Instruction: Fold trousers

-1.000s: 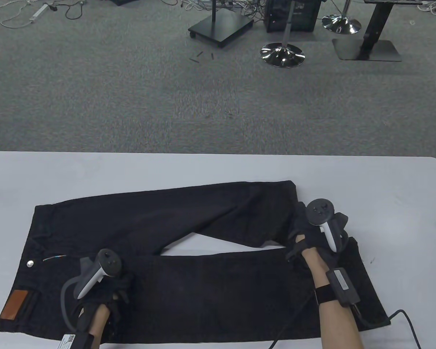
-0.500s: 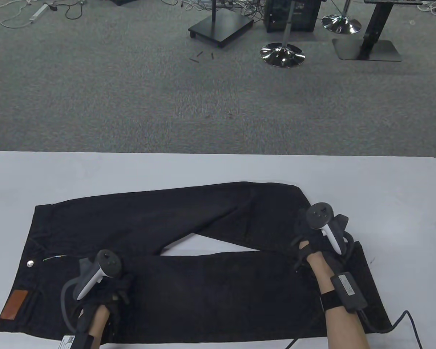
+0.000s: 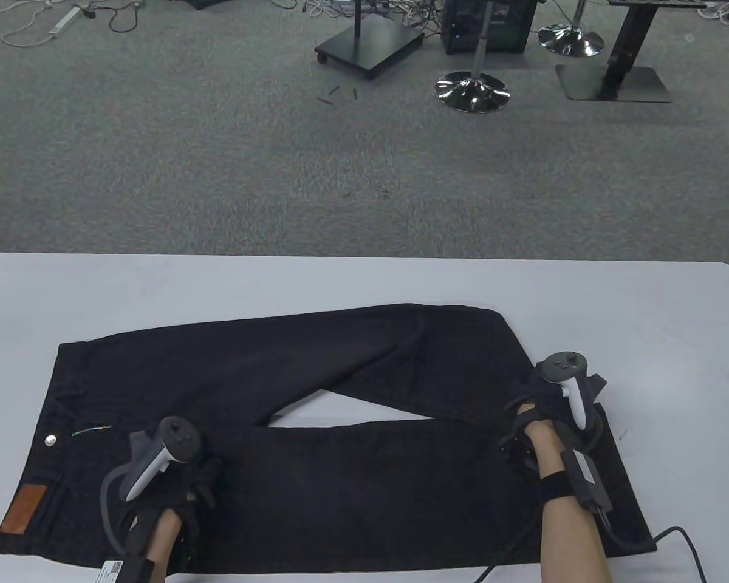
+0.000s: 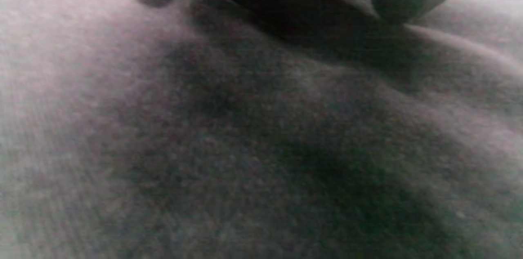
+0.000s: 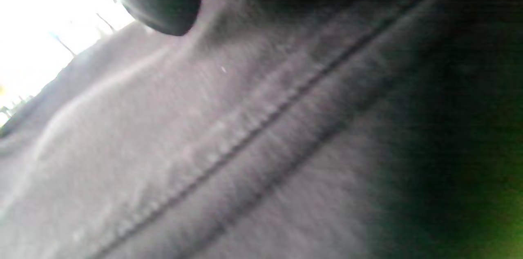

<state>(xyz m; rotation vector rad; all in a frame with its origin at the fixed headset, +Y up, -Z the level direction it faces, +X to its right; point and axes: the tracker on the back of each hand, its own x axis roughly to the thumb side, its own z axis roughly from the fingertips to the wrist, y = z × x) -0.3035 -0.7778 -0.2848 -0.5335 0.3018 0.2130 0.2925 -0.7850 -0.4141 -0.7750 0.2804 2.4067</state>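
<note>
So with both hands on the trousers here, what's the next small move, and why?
Probably the right hand grips the far leg's hem and draws it nearer, over the near leg. The trousers lie with legs splayed, showing table between them; the left hand rests near the waist.

So the trousers (image 3: 340,486) are black denim, spread flat across the lower half of the table view, waistband at the left edge and legs running off to the right. The near leg lies straight along the bottom of the frame, hem at the lower right. The far leg angles up toward the middle, then its lower part doubles back down and right so its end overlaps the near leg (a small wedge of bare surface shows between them). A silver button (image 3: 51,439) sits at the left, and a tan leather patch (image 3: 22,509) lower left, both on the waistband.
</note>
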